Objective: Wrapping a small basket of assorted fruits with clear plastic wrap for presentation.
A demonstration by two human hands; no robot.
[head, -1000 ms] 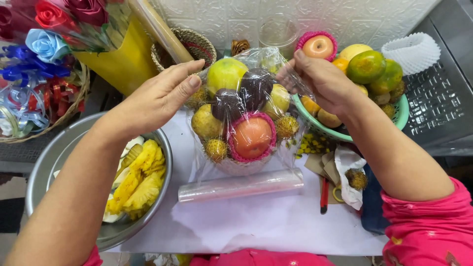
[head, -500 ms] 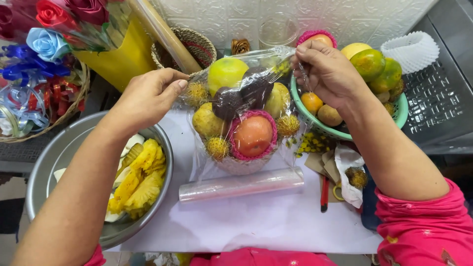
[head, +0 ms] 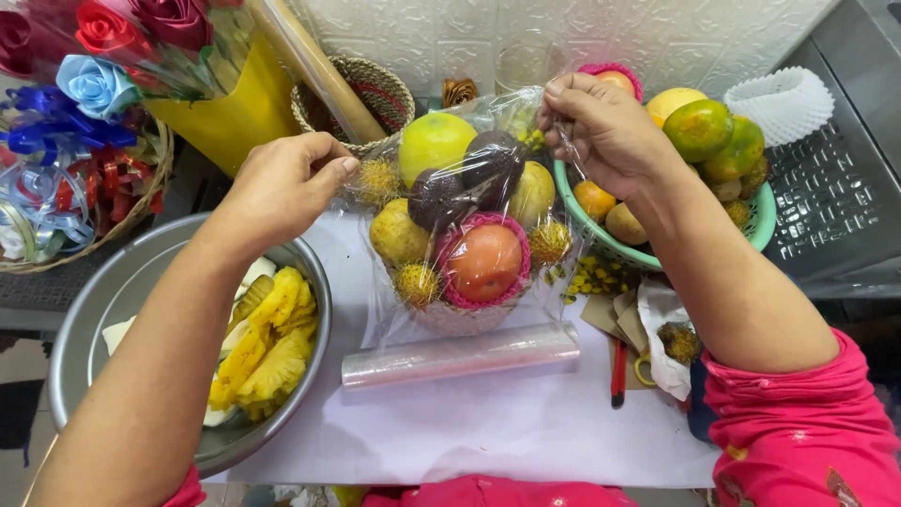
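Head view shows your left hand [head: 282, 188] and right hand [head: 605, 127] each pinching an upper edge of the clear plastic wrap [head: 375, 272] stretched over the fruit basket [head: 460, 239] between them. Just below lies the wrap roll [head: 460, 355]; left of your left hand sits a steel bowl [head: 103, 300].

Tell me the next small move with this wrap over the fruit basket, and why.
Probably bring both hands together above the fruit: the left hand and right hand each pinch an edge of the wrap, stretched over the fruit basket but open on top.
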